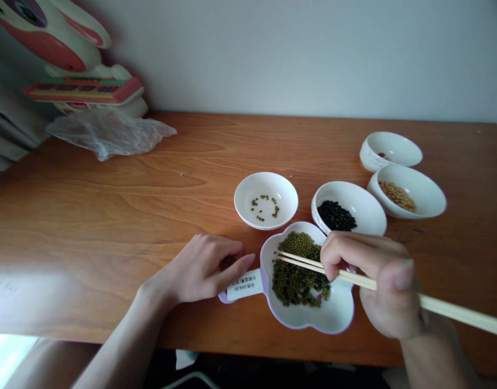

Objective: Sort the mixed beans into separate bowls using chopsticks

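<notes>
A white flower-shaped dish (338,314) with a lilac rim and a labelled handle sits near the table's front edge. Green mung beans (299,242) mixed with some black beans lie in it. At its handle, my left hand (203,267) has curled fingers, with the thumb along the label; part of the grip is hidden. My right hand (380,281) is closed around a pair of wooden chopsticks (357,278). Their tips are close together at the dish's left inner side, among the beans. Just behind the dish stands a white bowl (266,181) holding scattered mung beans.
A bowl of black beans (336,216) stands behind my right hand. Farther right are a bowl of pale tan beans or nuts (398,195) and a bowl (400,148) with a few reddish-brown pieces. A clear plastic bag (114,135) and a toy keyboard (86,92) occupy the back left.
</notes>
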Demonstrator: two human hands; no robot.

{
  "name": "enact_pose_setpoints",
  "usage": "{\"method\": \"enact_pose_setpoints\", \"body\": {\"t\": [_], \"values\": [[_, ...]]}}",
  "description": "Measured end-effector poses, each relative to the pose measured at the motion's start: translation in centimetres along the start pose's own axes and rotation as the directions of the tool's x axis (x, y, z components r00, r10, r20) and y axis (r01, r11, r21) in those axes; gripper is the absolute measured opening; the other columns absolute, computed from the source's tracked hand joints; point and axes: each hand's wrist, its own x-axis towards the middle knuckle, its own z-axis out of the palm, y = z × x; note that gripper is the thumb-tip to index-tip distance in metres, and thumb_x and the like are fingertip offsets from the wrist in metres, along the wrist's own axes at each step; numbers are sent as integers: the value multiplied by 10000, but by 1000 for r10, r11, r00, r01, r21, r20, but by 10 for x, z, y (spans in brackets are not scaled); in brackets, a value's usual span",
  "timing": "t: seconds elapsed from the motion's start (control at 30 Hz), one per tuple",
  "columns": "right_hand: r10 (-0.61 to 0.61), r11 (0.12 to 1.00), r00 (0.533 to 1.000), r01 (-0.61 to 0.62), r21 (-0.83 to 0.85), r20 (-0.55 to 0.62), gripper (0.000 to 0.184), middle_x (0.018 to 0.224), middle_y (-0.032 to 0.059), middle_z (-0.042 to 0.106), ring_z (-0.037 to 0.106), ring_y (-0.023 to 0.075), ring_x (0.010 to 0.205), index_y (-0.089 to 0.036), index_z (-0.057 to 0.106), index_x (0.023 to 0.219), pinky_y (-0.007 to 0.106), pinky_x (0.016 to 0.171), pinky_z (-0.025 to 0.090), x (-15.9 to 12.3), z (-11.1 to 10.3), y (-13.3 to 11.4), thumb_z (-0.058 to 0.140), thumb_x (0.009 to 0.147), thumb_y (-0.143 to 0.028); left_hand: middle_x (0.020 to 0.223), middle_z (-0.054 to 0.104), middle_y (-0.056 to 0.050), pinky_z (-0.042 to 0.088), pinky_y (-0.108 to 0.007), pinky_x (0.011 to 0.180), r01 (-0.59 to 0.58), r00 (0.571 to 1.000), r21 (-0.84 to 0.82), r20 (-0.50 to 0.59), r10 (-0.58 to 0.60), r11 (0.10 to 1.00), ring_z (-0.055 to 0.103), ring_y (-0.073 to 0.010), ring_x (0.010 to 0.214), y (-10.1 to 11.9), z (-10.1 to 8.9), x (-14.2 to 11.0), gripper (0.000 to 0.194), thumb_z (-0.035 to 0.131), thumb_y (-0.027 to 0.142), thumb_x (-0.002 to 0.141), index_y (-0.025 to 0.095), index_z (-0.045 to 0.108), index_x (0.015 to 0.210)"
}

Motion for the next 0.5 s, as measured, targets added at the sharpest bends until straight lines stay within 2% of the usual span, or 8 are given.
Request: {"method": "enact_pose_setpoints", "body": {"t": [0.5], "values": [[21,1000,1000,-21,-21,-2,761,632,7,542,430,150,556,-215,551,687,331,546,271,-2,-5,-2,264,1035,-828,711,630,15,309,-302,600,4,1000,-3,13,-4,1000,509,-112,607,0,0,0,495,454,505,1145,189,618,802]]}}
